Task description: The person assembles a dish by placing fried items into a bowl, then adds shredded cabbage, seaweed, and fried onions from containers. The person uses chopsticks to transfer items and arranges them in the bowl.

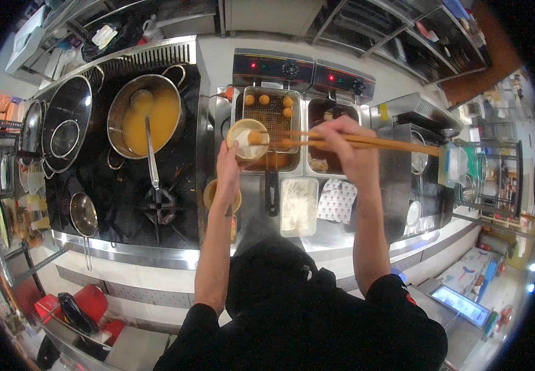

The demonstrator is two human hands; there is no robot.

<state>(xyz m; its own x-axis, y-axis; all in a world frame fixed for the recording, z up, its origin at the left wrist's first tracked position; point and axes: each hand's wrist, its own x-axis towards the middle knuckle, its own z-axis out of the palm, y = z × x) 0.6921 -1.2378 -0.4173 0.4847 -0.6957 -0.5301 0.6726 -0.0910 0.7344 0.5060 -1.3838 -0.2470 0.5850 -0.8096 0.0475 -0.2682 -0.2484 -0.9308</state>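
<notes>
My left hand holds a small round paper cup, white inside, tilted over the left edge of the fryer. With my right hand I grip a pair of long wooden chopsticks. Their tips reach to the cup's mouth, where a golden fried ball sits between or just beside them; whether they still pinch it I cannot make out. Below is a wire fryer basket with a black handle. Several more fried balls lie in it.
Right of the basket, a second fryer vat holds pale pieces. In front stand a white-dusted tray and patterned paper. On the left stove are a pot of yellow liquid with a ladle, a wok and a small pan.
</notes>
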